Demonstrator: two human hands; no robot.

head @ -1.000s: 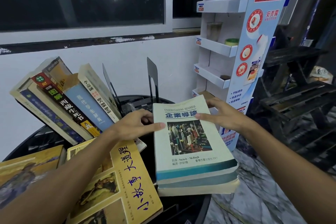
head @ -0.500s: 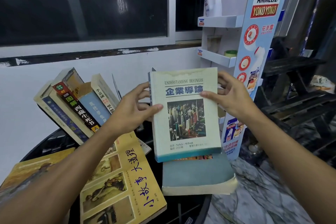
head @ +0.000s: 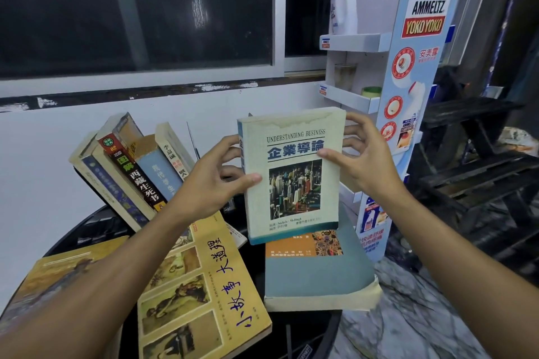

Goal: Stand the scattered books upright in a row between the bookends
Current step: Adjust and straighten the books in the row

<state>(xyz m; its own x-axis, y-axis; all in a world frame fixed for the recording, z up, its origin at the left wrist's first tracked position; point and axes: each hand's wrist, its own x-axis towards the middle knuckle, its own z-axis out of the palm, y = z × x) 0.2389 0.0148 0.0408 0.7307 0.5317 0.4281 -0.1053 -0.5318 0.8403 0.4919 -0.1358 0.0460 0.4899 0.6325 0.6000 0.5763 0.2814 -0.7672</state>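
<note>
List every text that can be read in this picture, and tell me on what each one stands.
"UNDERSTANDING BUSINESS", "企業導論": cover of the held book.
"AMMELTZ", "YOKOYOKO", "安美露": cardboard display stand.
"02", "西藏生死书": black spine in the leaning row.
"小故事 大道理": yellow book lying flat.
Small print on covers and other spines: too blurred to read.
</note>
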